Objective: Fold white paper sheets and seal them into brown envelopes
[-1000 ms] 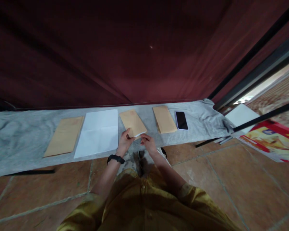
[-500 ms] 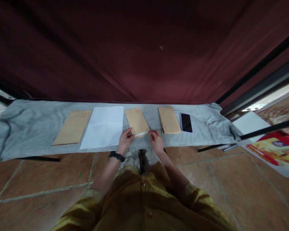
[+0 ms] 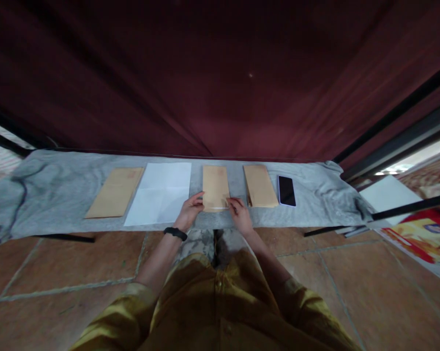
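Left hand [image 3: 190, 213] and right hand [image 3: 241, 215] pinch lower sides of brown envelope [image 3: 215, 185], center frame; white strip [image 3: 219, 208], apparently inserted paper, shows near bottom, closing seemingly undone; white sheet [image 3: 161, 192] lies outside, center left.

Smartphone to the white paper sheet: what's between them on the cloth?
Head view, right to left: a pile of brown envelopes beside the smartphone, then a brown envelope with the left hand and right hand at its near end.
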`<state>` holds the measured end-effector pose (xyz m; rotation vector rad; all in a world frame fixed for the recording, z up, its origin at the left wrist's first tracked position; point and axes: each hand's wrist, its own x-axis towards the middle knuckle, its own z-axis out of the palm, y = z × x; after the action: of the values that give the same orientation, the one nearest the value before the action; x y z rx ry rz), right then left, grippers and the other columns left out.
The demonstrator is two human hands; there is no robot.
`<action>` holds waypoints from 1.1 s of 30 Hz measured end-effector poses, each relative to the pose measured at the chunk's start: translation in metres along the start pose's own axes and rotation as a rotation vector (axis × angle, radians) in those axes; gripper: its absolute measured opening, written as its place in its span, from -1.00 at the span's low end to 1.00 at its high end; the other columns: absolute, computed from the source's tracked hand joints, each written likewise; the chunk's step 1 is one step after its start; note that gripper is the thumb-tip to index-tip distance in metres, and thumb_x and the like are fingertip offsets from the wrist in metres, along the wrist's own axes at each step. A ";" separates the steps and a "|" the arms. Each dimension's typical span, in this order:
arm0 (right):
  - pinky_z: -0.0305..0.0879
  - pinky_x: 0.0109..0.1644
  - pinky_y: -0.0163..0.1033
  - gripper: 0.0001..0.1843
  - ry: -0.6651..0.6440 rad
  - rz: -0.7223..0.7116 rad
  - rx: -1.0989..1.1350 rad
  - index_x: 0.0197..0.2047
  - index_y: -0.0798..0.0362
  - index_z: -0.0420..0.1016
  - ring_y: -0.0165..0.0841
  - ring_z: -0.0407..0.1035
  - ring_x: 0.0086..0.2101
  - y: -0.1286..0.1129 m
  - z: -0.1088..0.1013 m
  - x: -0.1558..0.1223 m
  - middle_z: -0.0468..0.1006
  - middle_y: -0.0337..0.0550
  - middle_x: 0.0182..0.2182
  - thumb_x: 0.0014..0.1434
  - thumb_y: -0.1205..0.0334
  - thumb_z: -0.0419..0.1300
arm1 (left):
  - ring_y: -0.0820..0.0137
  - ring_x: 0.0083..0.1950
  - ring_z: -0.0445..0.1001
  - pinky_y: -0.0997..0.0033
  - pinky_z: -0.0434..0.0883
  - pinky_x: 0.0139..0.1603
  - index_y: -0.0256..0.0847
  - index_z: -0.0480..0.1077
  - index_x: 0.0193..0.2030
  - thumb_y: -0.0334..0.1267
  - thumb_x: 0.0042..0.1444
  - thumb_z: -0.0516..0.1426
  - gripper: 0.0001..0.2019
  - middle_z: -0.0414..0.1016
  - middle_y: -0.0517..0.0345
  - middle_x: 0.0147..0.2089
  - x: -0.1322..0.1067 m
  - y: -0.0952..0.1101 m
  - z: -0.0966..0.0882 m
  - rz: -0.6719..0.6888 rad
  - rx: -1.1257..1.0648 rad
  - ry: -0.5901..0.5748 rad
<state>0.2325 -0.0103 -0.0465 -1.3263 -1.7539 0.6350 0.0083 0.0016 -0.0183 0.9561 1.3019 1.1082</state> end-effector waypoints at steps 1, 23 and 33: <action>0.33 0.28 -0.13 -0.64 -0.009 -0.015 -0.008 0.12 -0.04 0.55 -0.28 0.44 0.10 0.001 -0.001 -0.002 0.53 -0.04 0.08 0.37 0.33 0.04 | 0.39 -0.28 0.49 0.39 0.41 -0.22 -0.25 0.48 0.18 -0.33 -0.29 0.26 -0.27 0.59 0.17 -0.28 0.001 0.002 0.001 -0.010 -0.006 0.004; 0.40 0.17 -0.13 -0.66 -0.393 -0.320 -0.525 0.19 -0.06 0.50 -0.22 0.46 0.01 0.007 -0.017 0.025 0.54 -0.04 0.08 0.40 0.30 0.14 | 0.43 -0.40 0.39 0.41 0.36 -0.31 -0.31 0.48 0.22 -0.41 -0.19 0.18 -0.30 0.52 0.18 -0.37 0.016 -0.014 0.005 -0.040 0.101 0.047; 0.38 0.21 -0.09 -0.61 -0.432 -0.384 -0.558 0.23 -0.03 0.47 -0.21 0.44 0.04 0.011 -0.017 0.025 0.54 -0.02 0.10 0.39 0.39 0.10 | 0.39 -0.39 0.44 0.34 0.45 -0.28 -0.33 0.47 0.23 -0.40 -0.04 0.14 -0.40 0.53 0.13 -0.34 0.017 -0.018 0.006 0.047 0.279 0.076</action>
<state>0.2501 0.0158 -0.0388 -1.1989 -2.5931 0.2216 0.0151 0.0143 -0.0389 1.1643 1.5305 1.0232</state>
